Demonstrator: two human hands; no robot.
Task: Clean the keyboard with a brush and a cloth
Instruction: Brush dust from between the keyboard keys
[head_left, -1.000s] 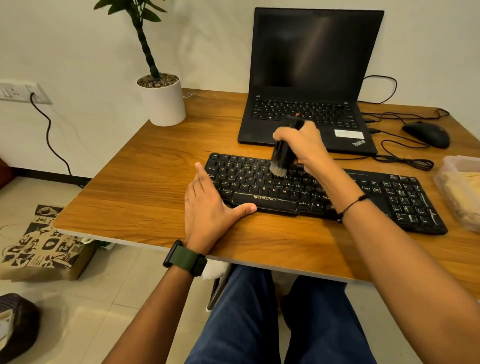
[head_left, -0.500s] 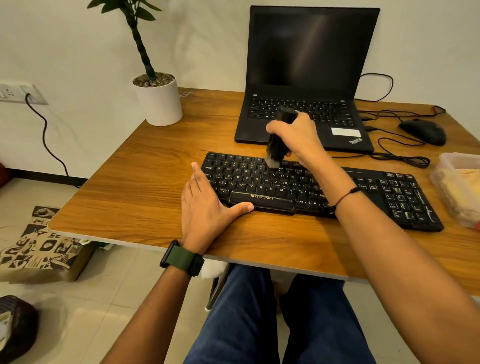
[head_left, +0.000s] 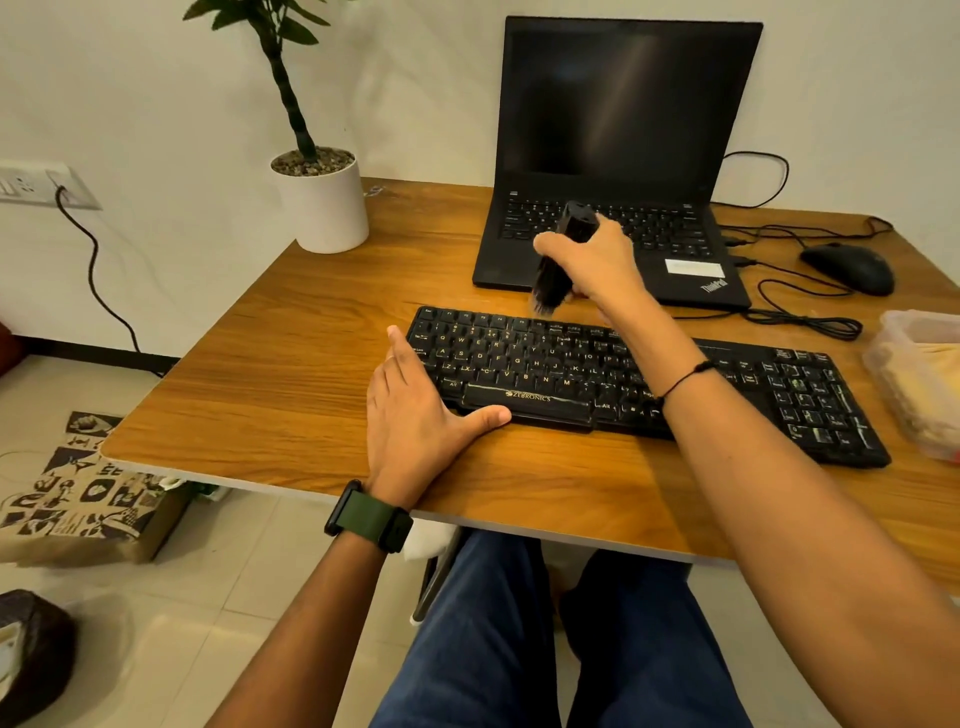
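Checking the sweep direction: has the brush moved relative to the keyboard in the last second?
Yes. The brush went from mid-keyboard away from the person, past its far edge toward the laptop.

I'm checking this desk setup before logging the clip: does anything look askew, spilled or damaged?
Nothing is spilled or visibly broken. The keyboard lies slightly askew to the table edge, and its keys show pale smudges toward the number pad. The mouse cable lies in a loose tangle.

left wrist: green-strapped watch (head_left: 370, 516) | right wrist: thin black cord (head_left: 684, 378) | blue trousers (head_left: 483, 639)
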